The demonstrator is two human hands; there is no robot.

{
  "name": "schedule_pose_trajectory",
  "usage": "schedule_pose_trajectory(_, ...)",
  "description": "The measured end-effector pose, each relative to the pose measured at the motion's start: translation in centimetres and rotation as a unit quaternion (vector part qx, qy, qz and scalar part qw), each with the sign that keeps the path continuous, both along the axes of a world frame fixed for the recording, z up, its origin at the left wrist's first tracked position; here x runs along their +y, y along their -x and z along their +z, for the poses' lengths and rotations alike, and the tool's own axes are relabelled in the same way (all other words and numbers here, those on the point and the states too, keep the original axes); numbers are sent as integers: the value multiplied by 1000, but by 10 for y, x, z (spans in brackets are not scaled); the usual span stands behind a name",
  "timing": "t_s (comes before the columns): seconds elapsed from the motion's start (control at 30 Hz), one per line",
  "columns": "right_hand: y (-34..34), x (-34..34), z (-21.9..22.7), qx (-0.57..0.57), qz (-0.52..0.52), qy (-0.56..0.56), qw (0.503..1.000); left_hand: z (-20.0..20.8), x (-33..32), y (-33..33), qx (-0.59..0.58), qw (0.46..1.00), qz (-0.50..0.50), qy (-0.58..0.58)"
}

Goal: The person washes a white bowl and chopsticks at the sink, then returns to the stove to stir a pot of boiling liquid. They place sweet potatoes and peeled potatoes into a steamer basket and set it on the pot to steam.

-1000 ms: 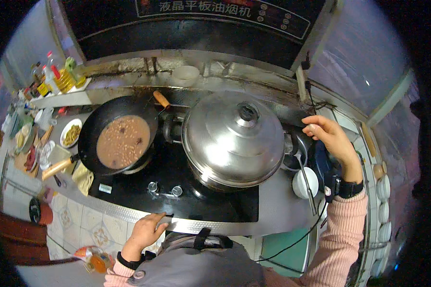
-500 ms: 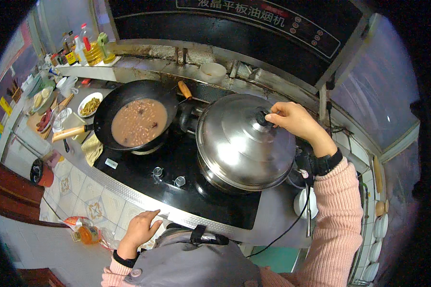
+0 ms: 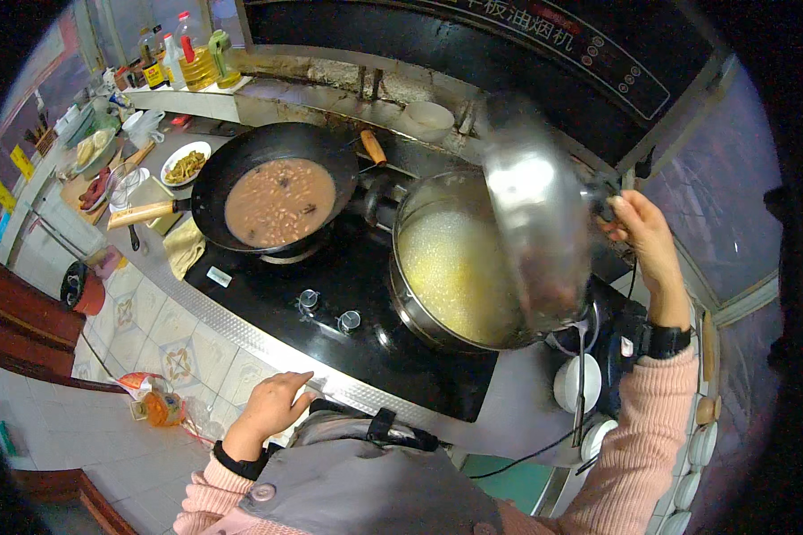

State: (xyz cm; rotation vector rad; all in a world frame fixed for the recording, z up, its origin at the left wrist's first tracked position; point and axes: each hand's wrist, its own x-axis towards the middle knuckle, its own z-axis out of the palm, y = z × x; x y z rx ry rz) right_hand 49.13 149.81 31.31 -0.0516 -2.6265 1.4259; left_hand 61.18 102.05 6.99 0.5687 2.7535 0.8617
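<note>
My right hand point(image 3: 642, 227) grips the black knob of a domed steel pot lid point(image 3: 535, 214). Tilted steeply, the lid is raised over the right side of a large steel pot point(image 3: 410, 308). Inside the pot, a yellowish, foamy liquid point(image 3: 446, 267) bubbles; the lid hides part of it. My left hand point(image 3: 272, 410) rests by the front edge of the counter, fingers stretched out and holding nothing. To the left, a black wok point(image 3: 210, 201) with a wooden handle point(image 3: 143, 214) contains brown broth with beans point(image 3: 281, 205) and dark star-shaped spice.
The pot and wok stand on a black glass cooktop point(image 3: 268, 308) with two knobs. A plate of greenish-brown food point(image 3: 186, 165) and a yellow cloth point(image 3: 185, 248) lie left of the wok. Oil bottles point(image 3: 198, 67) line the back ledge. A dark range hood point(image 3: 473, 53) hangs above.
My right hand has lifted the lid off the pot and tipped it up to the right, uncovering the bubbling liquid. My left hand stays near the counter's front edge.
</note>
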Motion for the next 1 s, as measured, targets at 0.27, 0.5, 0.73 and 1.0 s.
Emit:
schedule_pose_trajectory(0.27, -37, 46, -15, 64, -74, 173, 980, -7, 6, 9, 17, 999, -28, -3)
schedule_pose_trajectory(0.5, -62, 65, -34, 91, -127, 235, 959, -13, 7, 18, -5, 1000, -30, 4)
schedule_pose_trajectory(0.73, -97, 68, -47, 97, -190, 279, 936, -28, 17, 50, -14, 999, 32, -22)
schedule_pose_trajectory(1.0, -153, 67, -70, 144, -155, -161, 964, -73, 60, 107, 19, 994, 110, 2)
